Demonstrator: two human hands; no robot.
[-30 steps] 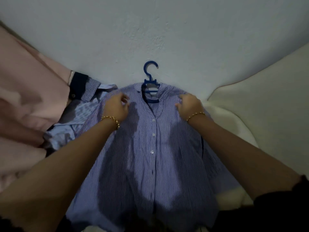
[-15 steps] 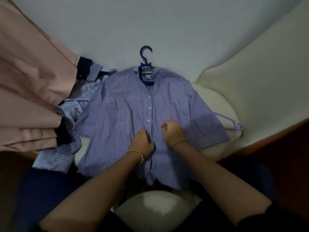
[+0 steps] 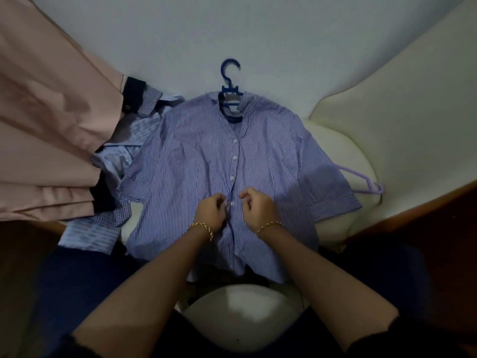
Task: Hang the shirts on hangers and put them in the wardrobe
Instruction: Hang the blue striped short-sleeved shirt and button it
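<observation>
A blue-and-white striped shirt point(image 3: 271, 161) lies flat on a cream cushion, front up, with a dark blue hanger point(image 3: 230, 83) inside its collar and the hook sticking out past the neck. My left hand point(image 3: 211, 209) and my right hand point(image 3: 256, 206) meet at the button placket around the shirt's middle, each pinching one edge of the fabric beside a white button. The buttons above my hands look fastened. A lilac hanger point(image 3: 361, 180) pokes out from under the shirt's right sleeve.
A pale blue checked shirt point(image 3: 113, 161) with dark trim lies crumpled to the left, partly under pink fabric point(image 3: 51, 125). A cream cushion point(image 3: 387, 112) curves up at the right. A wooden edge point(image 3: 426, 200) runs along the lower right. A white wall is behind.
My hands came down from the shirt's shoulders to the middle of the placket and now pinch its edges closer together. The view pulled back, showing the whole shirt.
</observation>
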